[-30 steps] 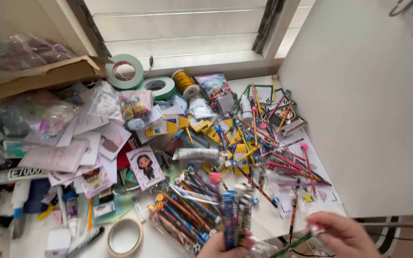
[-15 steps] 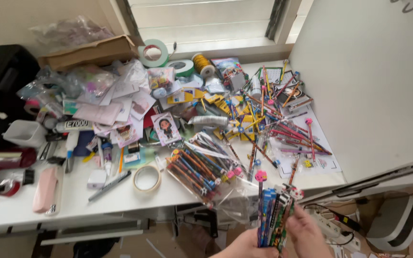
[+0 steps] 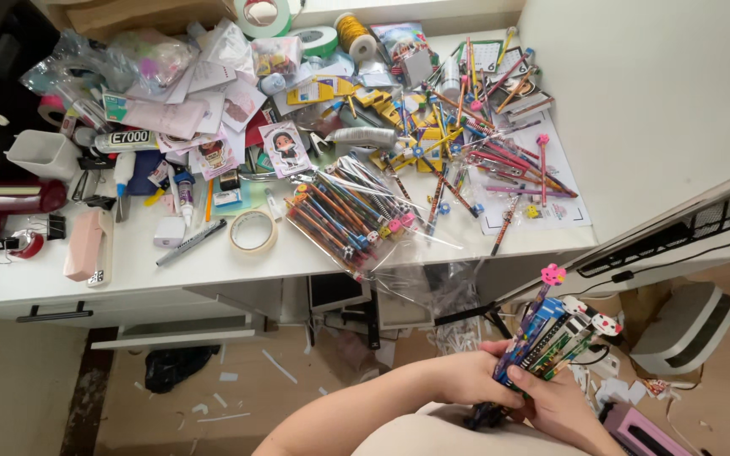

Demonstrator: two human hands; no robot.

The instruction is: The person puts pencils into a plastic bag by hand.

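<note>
Left hand (image 3: 466,377): fingers wrapped around the lower part of a bundle of patterned pencils with cartoon toppers (image 3: 551,325).
Right hand (image 3: 561,404): fingers closed on the same bundle from the other side, just beside the left.
Bundle: held low in front of the body, tilted up to the right, below the bench edge and well apart from the bench.
Bench (image 3: 213,266): white, crowded with clutter.
On the bench: a clear plastic bag of coloured pencils (image 3: 344,215), a roll of clear tape (image 3: 253,230), and loose topped pencils scattered on paper sheets (image 3: 500,152).
</note>
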